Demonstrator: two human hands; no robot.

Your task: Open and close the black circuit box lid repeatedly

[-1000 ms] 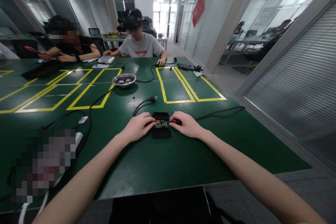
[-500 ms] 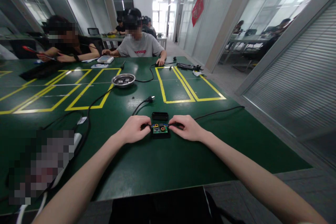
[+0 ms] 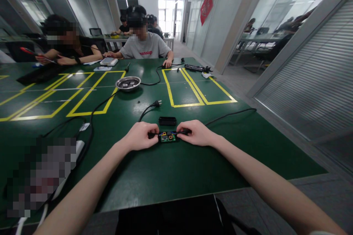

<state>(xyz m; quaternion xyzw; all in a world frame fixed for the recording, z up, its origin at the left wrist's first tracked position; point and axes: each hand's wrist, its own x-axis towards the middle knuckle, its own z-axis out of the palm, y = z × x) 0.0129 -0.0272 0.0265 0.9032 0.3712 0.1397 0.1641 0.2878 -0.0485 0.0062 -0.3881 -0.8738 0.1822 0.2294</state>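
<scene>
A small black power-adapter base [image 3: 167, 138] lies on the green table [image 3: 171, 169] with its green circuit board and orange coils exposed. My left hand [image 3: 141, 136] is closed on its left end, where a black cable enters. My right hand [image 3: 196, 132] is closed on its right end, pinching the other black cable. The adapter's black lid [image 3: 167, 120] lies apart on the table just beyond the base. A black cable with a two-pin plug [image 3: 157, 103] curls behind the lid.
A metal bowl [image 3: 128, 83] with small parts sits mid-table among yellow tape rectangles [image 3: 193, 91]. A white power strip [image 3: 77, 147] and black cables lie at left. Two people sit at the far side. The table edge and floor are at right.
The base with the board has come toward me, away from the lid, which now lies alone behind it. Both hands moved back with it and stay closed on its ends.
</scene>
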